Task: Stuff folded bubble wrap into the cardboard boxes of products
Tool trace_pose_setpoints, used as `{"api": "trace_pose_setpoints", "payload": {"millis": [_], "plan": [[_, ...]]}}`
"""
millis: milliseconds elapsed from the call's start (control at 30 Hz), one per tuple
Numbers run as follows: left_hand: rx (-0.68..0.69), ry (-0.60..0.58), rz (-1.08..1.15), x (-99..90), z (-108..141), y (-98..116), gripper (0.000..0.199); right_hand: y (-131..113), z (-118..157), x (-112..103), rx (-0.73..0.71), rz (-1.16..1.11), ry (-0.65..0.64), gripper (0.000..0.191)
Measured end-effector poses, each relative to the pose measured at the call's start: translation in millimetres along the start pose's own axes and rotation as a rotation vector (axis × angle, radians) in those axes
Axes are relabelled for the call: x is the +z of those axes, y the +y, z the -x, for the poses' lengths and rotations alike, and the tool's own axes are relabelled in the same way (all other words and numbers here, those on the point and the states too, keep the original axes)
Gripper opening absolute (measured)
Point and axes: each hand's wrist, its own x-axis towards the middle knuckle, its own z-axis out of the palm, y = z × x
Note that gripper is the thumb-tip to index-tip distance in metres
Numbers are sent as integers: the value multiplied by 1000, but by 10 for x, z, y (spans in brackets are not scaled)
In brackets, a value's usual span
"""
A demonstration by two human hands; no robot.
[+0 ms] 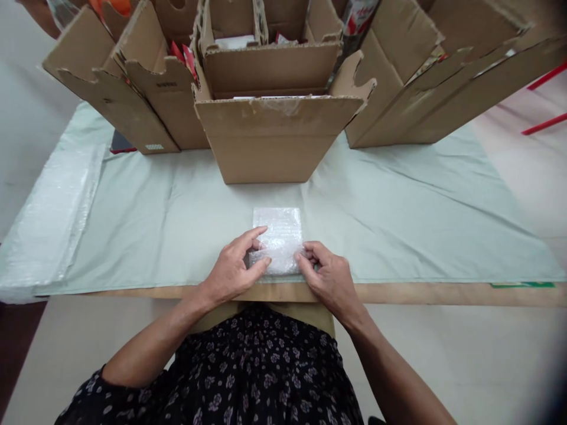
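Note:
A small, flat, white packet in clear bubble wrap (279,219) lies on the pale green cloth near the table's front edge. Its near part is a folded layer of wrap, and what is inside cannot be made out. At the left edge of the packet, my left hand (234,262) has its thumb on the folded layer and curled fingers behind it, with the index finger stretched above. My right hand (330,274) pinches the right edge of the same layer between thumb and bent fingers.
A cardboard box (266,147) stands upright behind the packet, with more open boxes (146,100) at left and others (398,112) at right. Bubble-wrap sheets (48,206) lie at the left table end. Part of another person's arm (42,16) shows at top left.

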Motion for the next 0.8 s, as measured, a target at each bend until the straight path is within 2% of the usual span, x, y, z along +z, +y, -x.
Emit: {"api": "trace_pose_setpoints", "payload": {"millis": [100, 200, 300, 400, 467, 500, 567, 667, 800], "plan": [[-16, 71, -40, 81, -27, -9, 42, -37, -8, -16, 11, 9, 1, 14], [-8, 106, -102, 137, -46, -16, 37, -41, -8, -23, 12, -22, 16, 16], [55, 120, -261, 178, -60, -43, 33, -26, 9, -34, -4, -23, 14, 20], [98, 68, -437, 205, -94, -67, 24, -36, 67, -73, -149, 88, 143, 12], [82, 10, -500, 208, -129, -67, 22, -61, 120, -112, -328, 191, 242, 24], [70, -14, -516, 206, -147, -64, 22, -73, 143, -130, -416, 239, 242, 28], [50, -56, -532, 195, -179, -52, 23, -85, 165, -150, -549, 326, 122, 29], [49, -60, -525, 156, -189, -28, 21, -51, 124, -133, -602, 394, -89, 26], [156, 95, -387, 42, -85, 32, 25, -4, 30, -120, -520, 274, -68, 25]]}}
